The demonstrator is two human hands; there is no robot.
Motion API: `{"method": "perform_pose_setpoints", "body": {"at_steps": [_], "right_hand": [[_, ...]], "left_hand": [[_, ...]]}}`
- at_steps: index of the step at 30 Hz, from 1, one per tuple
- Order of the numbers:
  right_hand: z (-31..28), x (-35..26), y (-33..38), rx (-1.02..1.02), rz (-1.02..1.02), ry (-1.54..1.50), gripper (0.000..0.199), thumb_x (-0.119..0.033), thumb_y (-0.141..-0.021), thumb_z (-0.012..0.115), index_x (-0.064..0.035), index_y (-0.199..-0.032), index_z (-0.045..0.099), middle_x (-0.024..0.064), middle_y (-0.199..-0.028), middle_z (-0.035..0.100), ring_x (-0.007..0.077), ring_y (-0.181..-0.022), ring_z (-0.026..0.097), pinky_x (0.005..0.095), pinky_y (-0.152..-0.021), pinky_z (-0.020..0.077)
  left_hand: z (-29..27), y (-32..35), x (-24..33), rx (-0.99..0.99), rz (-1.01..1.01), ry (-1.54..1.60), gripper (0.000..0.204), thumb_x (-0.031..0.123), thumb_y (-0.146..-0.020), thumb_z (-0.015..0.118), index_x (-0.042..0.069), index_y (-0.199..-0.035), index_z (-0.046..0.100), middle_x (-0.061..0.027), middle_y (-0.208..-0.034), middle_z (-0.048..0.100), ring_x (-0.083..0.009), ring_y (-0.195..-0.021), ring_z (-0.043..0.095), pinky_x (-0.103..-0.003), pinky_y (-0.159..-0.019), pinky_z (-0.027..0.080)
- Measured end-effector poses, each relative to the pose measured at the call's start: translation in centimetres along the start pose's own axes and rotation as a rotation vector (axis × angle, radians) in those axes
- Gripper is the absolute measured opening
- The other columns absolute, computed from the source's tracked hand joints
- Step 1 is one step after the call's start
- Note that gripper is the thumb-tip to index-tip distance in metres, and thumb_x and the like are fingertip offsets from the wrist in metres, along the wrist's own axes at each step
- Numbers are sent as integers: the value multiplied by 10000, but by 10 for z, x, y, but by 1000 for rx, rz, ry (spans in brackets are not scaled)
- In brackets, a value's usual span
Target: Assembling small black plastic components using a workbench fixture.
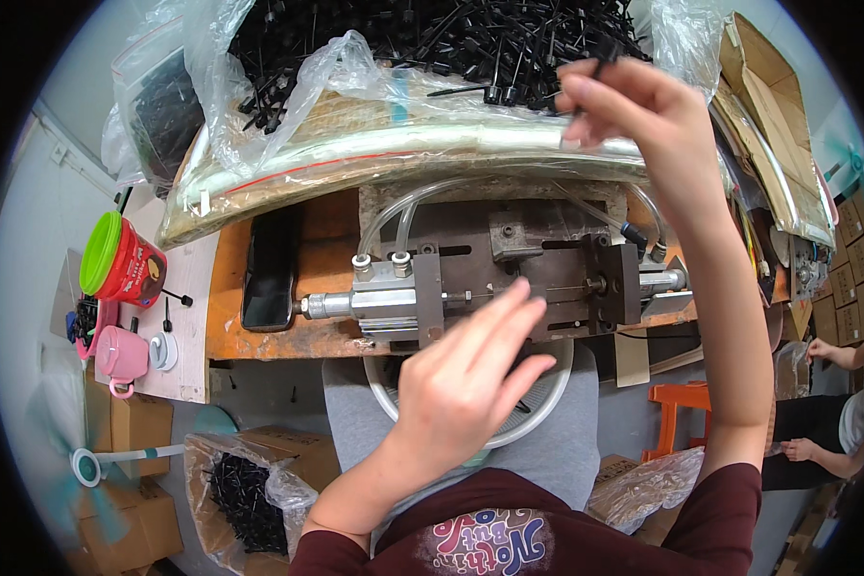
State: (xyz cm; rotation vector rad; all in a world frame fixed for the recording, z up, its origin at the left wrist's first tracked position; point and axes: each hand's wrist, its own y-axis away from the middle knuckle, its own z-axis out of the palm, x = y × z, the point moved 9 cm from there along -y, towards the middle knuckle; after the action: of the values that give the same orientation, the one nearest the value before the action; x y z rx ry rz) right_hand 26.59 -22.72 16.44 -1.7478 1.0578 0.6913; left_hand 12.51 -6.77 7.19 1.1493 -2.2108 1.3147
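My right hand (643, 101) is raised at the edge of a big heap of black plastic parts (432, 48) with thin stems and thick heads, lying in clear plastic. Its fingers pinch one such black stemmed part (605, 65), partly hidden by the fingers. My left hand (466, 370) holds nothing, fingers stretched out and apart, just in front of the middle of a metal clamping fixture (430, 298). That fixture has an air cylinder (384, 302) on the left and another (658, 280) on the right. A small block (514, 235) stands behind its centre.
A white basin (379, 394) sits in my lap below the bench edge. A black phone (271, 274), red bucket (139, 269) and pink cup (122, 353) stand left. Clear air hoses (403, 216) arch behind the fixture. An orange stool (677, 403) and another person (826, 427) are right.
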Motion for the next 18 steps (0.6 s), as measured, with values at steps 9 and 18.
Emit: {"method": "perform_pose_setpoints", "body": {"at_steps": [9, 18], "right_hand": [[52, 0, 75, -138, 30, -91, 76, 26, -890, 707, 27, -966, 712, 75, -895, 727, 131, -736, 712, 254, -626, 572], [71, -58, 107, -81, -959, 600, 341, -103, -709, 696, 48, -1014, 723, 183, -1008, 713, 237, -747, 716, 324, -627, 589]], "left_hand": [[-32, -19, 10, 131, 38, 209, 650, 5, -738, 871, -10, -1329, 600, -144, -1182, 679, -228, -1005, 711, -318, -830, 616], [-37, -6, -18, 107, -295, 534, 347, -104, -750, 817, -48, -1077, 719, -108, -1080, 653, -175, -959, 696, -266, -795, 616]]}}
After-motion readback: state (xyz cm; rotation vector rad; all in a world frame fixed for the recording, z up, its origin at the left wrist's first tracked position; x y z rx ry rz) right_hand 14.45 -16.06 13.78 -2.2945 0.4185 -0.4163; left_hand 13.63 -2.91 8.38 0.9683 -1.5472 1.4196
